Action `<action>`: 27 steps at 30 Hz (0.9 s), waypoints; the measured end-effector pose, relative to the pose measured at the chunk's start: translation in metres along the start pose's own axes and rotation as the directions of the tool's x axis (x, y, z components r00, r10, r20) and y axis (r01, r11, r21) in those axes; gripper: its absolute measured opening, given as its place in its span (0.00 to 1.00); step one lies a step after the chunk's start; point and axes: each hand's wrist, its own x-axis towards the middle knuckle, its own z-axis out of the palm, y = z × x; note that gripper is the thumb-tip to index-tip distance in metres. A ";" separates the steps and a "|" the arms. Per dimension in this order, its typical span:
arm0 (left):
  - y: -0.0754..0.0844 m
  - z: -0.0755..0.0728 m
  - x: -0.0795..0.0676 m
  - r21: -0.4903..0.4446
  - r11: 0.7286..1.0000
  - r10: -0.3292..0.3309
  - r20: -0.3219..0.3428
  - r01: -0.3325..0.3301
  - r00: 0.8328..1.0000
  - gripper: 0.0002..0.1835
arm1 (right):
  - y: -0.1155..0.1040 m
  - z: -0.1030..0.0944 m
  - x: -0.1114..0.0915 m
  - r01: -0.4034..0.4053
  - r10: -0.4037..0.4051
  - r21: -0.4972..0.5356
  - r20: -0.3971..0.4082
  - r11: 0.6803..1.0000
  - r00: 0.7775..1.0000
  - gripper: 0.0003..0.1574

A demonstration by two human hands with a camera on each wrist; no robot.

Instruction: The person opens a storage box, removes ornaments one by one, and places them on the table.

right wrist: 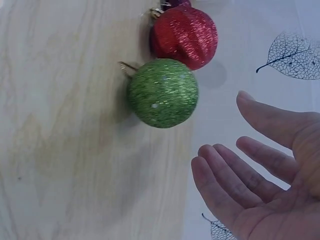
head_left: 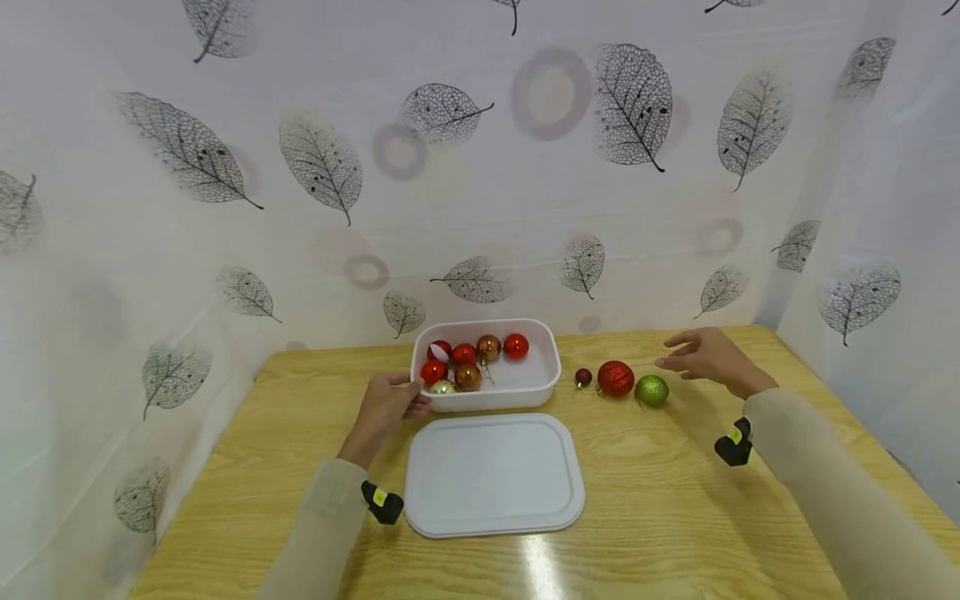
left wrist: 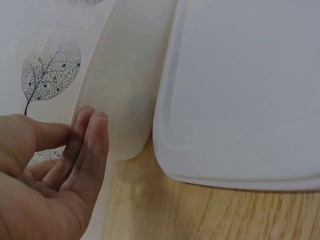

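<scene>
A white plastic box (head_left: pixel 525 398) holds several Christmas baubles in red, copper and pale gold, most of them toward its left side. My left hand (head_left: pixel 387 406) pinches the box's wall at the front left corner; in the left wrist view the thumb and fingers (left wrist: pixel 95 145) lie on either side of the rim. Right of the box, a small dark red bauble (head_left: pixel 583 378), a larger red glitter bauble (head_left: pixel 616 378) and a green glitter bauble (right wrist: pixel 162 93) stand in a row. My right hand (head_left: pixel 708 360) hovers just right of the green one, fingers apart, holding nothing.
A white lid (head_left: pixel 495 475) lies flat on the wooden table (head_left: pixel 675 517), in front of the box. Behind the table hangs a pale curtain (head_left: pixel 480 208) printed with dark leaves, which also runs along both sides.
</scene>
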 end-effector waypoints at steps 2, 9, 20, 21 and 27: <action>0.000 0.000 0.000 0.004 1.000 -0.002 0.001 0.002 1.000 0.21 | -0.005 -0.001 0.002 0.006 -0.007 -0.014 -0.005 1.000 1.000 0.44; 0.001 -0.001 0.001 0.025 0.999 -0.019 -0.001 0.019 1.000 0.21 | -0.029 0.003 0.012 0.018 -0.018 -0.033 -0.013 0.999 1.000 0.39; 0.000 -0.001 0.001 0.022 0.999 -0.025 -0.001 0.025 1.000 0.21 | -0.076 0.032 0.038 0.044 -0.043 -0.045 0.010 0.998 0.999 0.31; 0.000 -0.001 0.001 0.021 0.999 -0.026 -0.002 0.026 1.000 0.21 | -0.081 0.035 0.040 0.047 -0.046 -0.044 0.012 0.998 0.999 0.31; 0.000 -0.001 0.002 0.011 1.000 -0.016 0.001 0.016 1.000 0.21 | -0.104 0.061 0.056 0.076 -0.074 -0.047 0.027 0.996 0.997 0.29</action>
